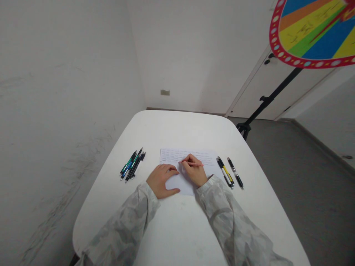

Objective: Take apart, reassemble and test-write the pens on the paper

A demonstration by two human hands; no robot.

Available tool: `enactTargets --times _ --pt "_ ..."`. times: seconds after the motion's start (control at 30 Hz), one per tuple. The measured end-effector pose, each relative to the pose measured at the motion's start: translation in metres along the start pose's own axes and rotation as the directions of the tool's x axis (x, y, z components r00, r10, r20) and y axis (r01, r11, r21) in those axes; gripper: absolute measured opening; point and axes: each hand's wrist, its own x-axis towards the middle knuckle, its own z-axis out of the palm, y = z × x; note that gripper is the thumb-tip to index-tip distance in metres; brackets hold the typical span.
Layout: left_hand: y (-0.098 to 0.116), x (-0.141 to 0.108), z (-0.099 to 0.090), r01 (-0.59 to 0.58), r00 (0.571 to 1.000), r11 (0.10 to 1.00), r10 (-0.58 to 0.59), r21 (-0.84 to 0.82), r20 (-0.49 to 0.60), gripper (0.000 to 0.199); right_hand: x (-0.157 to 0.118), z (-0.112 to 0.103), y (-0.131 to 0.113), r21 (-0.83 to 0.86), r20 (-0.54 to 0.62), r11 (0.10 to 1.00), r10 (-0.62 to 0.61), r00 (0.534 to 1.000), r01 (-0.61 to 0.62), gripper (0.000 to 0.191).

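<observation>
Pen, red, in R hand, thumb & fingertips pinched round it near the tip, over paper on the table; tip prob. touching, but too small to be sure. L hand spread, thumb out, resting on paper's left side, holding nothing; pen looks light, stiff, maybe slick, so grip low near tip; paper looks thin, easily creased, so press flat, don't pinch.
</observation>
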Motion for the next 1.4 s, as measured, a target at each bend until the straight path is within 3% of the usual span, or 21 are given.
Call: enactTargets --times 1.4 --pt "0.0007 0.0003 -0.0017 0.014 1.0 1.0 -0.014 0.004 0.003 0.06 0.0011 -0.0027 0.0018 -0.063 -0.062 0.998 -0.002 0.998 -0.002 0.021"
